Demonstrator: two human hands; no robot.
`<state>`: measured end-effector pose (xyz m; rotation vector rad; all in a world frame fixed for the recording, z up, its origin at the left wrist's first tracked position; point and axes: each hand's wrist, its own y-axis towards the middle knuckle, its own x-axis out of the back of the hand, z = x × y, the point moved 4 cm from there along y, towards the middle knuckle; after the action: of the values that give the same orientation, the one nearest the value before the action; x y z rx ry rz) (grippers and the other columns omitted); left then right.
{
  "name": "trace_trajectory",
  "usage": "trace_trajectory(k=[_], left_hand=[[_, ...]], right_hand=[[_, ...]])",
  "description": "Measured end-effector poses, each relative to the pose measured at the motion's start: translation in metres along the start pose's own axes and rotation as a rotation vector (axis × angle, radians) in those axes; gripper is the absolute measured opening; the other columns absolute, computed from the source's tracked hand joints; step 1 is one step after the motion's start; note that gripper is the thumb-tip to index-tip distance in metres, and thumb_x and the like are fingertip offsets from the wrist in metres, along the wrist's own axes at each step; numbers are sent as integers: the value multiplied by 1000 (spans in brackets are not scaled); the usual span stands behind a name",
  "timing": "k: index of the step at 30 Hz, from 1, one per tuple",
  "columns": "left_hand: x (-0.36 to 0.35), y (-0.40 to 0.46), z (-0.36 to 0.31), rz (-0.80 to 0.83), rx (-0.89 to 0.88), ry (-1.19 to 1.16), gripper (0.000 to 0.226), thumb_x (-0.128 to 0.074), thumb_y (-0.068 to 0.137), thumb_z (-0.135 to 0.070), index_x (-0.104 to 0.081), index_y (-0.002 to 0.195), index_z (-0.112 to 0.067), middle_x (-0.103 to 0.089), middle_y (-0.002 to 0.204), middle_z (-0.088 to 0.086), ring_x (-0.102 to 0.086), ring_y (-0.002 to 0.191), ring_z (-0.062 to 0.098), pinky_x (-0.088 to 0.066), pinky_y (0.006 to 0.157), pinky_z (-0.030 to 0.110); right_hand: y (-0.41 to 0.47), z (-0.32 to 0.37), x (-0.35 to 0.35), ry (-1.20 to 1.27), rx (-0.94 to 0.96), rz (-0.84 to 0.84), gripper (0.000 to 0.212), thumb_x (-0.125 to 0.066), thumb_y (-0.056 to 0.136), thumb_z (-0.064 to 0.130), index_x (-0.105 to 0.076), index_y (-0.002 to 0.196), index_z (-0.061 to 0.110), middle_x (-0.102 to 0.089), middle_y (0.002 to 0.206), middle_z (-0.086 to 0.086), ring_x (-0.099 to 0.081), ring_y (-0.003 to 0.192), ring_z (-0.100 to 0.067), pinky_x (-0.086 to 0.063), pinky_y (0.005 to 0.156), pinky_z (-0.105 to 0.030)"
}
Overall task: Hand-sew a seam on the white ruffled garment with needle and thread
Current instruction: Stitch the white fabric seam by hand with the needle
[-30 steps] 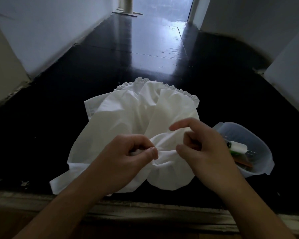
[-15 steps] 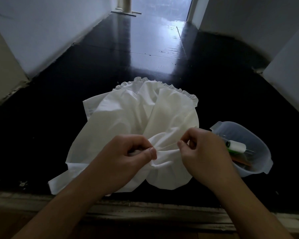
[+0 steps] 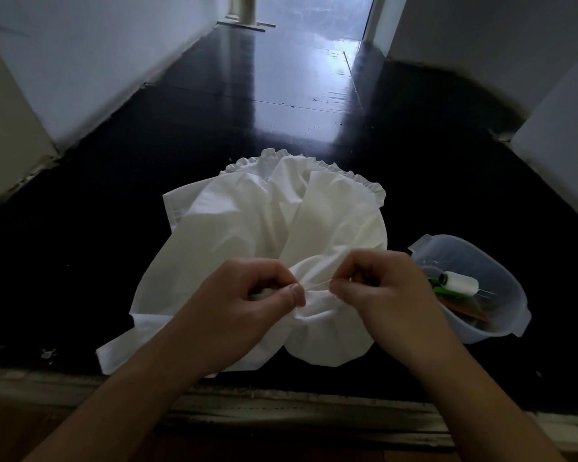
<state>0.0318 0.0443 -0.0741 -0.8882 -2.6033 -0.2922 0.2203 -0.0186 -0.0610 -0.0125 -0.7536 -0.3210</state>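
1. Both hands work at the near middle of the garment, which lies spread on the dark floor with its ruffled edge at the far side.
2. On the left, my left hand has its fingers curled round a gathered fold of cloth, thumb pressed on top, holding the seam bunched.
3. Just to its right, my right hand pinches thumb against fingertips at the same fold; I judge it has the needle, but the needle is too fine to see, and only a faint line between the two hands may be it or the thread.
4. To do this stitch well, I want the left hand to keep the fold taut and flat while the right drives through close to the edge, then draws out evenly so nothing puckers.
5. I judge that loose cloth bunched under the fold could get caught in the stitch, so I would keep the lower layers clear.
6. Dim light makes white thread on white cloth hard to follow.
7. Further right, near the garment, a clear plastic bowl holds a spool of white thread, something green and a brownish item; it sits close to my right wrist and could be knocked on a long pull.
8. A raised sill crosses in front of me, under both forearms.
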Motion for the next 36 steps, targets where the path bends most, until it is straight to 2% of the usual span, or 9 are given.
trace_trajectory(k=[5,9,13,17,24,26,29,33,36], left_hand=[[1,0,0,-9,-5,-8,16,-71,93,-33,-77,78,-32,-62,63,5,-53,55,15,-40,58,15],[1,0,-1,-7,-11,14,16,-71,94,-33,-77,79,-33,-64,67,6,-53,56,9,-42,58,17],[0,0,0,1,-13,10,14,-71,94,-36,-77,82,-32,-62,65,9,-50,55,14,-39,56,20],[0,0,-1,-6,-18,33,15,-70,93,-35,-77,80,-32,-64,66,8,-50,54,8,-40,56,18],[1,0,0,0,-1,21,16,-71,94,-33,-77,79,-32,-64,69,15,-55,62,31,-38,57,19],[2,0,1,-4,-3,22,16,-70,93,-34,-77,79,-33,-65,70,15,-57,64,33,-39,57,19],[1,0,2,0,-10,10,15,-69,93,-36,-77,81,-33,-66,70,13,-58,63,32,-39,57,20],[1,0,0,-5,-26,7,14,-69,93,-35,-77,82,-31,-60,64,11,-47,51,14,-38,53,18],[2,-1,0,-4,-15,15,14,-69,92,-36,-77,81,-32,-64,67,11,-54,57,28,-39,55,20]], right_hand=[[5,-16,5,-221,-143,-100,12,-74,87,20,-74,82,31,-61,59,13,-59,61,0,-39,52,-12],[-2,3,3,79,-12,67,38,-71,91,11,-67,118,38,-54,57,3,-50,52,-5,-43,53,-17],[-8,19,-12,62,139,193,7,-73,93,26,-74,89,32,-53,58,0,-46,52,-7,-39,53,-18],[-5,10,-10,48,109,86,20,-75,91,20,-68,72,23,-54,58,3,-48,53,-6,-38,53,-17],[-1,-6,-4,-312,-67,-121,20,-69,95,24,-61,79,32,-58,65,13,-58,58,-4,-40,51,-11],[-2,0,-1,-253,-30,-95,13,-69,96,23,-65,93,35,-58,63,11,-59,58,-5,-44,53,-13],[-7,13,-4,54,59,103,30,-72,94,16,-68,116,36,-56,58,7,-55,54,-5,-43,56,-15],[-9,18,-14,-1,156,183,11,-73,93,26,-73,84,32,-56,59,4,-49,52,-8,-38,53,-16],[-6,11,-10,-1,152,106,21,-73,91,19,-68,73,27,-53,57,10,-48,53,-7,-38,54,-15]])
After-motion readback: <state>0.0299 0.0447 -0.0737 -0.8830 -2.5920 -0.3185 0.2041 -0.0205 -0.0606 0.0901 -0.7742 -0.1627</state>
